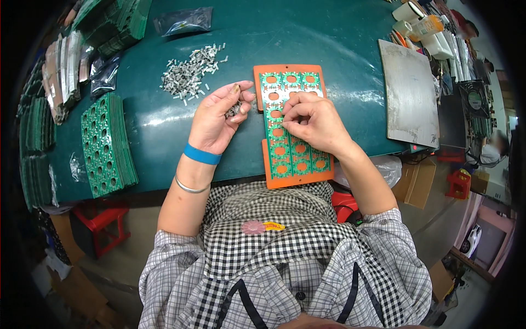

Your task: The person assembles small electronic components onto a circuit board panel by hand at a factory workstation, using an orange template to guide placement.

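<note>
Green circuit-board panel (pixel 301 158) lies in an orange tray (pixel 300 181), its middle partly hidden by the right hand (pixel 318 122), whose thumb and fingertips are pinched together (whether on anything, I cannot tell). The left hand (pixel 217 116), near the tray, curls around small grey parts (pixel 234 111). Beyond it sits a loose pile of little pieces (pixel 189 72). Farther out: a dark bag (pixel 183 22), contents unclear; stacked green boards (pixel 101 145) leftward; a grey plate (pixel 411 93) rightward.
</note>
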The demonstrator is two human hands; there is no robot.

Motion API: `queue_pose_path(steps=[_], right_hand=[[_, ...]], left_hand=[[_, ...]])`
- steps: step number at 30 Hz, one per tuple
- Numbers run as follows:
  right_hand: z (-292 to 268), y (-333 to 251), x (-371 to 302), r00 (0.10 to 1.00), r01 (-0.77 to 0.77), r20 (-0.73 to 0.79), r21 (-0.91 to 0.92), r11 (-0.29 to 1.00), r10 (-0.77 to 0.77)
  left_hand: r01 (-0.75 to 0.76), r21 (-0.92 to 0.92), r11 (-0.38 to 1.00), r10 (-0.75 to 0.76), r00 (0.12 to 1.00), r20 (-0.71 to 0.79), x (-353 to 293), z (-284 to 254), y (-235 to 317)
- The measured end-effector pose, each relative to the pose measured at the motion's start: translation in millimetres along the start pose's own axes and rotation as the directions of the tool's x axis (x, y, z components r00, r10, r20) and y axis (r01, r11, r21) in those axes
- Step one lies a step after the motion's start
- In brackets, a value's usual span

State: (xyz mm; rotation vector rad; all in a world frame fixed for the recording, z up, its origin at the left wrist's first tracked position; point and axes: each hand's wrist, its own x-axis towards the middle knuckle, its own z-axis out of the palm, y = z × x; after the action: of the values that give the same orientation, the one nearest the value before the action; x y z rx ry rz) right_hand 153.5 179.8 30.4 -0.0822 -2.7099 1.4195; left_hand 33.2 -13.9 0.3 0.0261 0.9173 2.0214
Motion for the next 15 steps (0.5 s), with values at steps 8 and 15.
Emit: queue_pose_path(steps=[8, 15], right_hand=[[-1.2, 0.5, 0.9, 1.000, 0.028, 0.008, -0.011, 1.000, -0.028], [5.3, -1.4, 0.7, 0.993, 0.118, -0.009, -0.093, 0.989, -0.119]], left_hand=[[-0.015, 0.017, 1.000, 0.015, 1.000, -0.019, -0.9, 0.3, 1.8], [-0.008, 0.091, 0.996, 0.013, 0.998, -0.053, -2.9, 4.6, 2.2]])
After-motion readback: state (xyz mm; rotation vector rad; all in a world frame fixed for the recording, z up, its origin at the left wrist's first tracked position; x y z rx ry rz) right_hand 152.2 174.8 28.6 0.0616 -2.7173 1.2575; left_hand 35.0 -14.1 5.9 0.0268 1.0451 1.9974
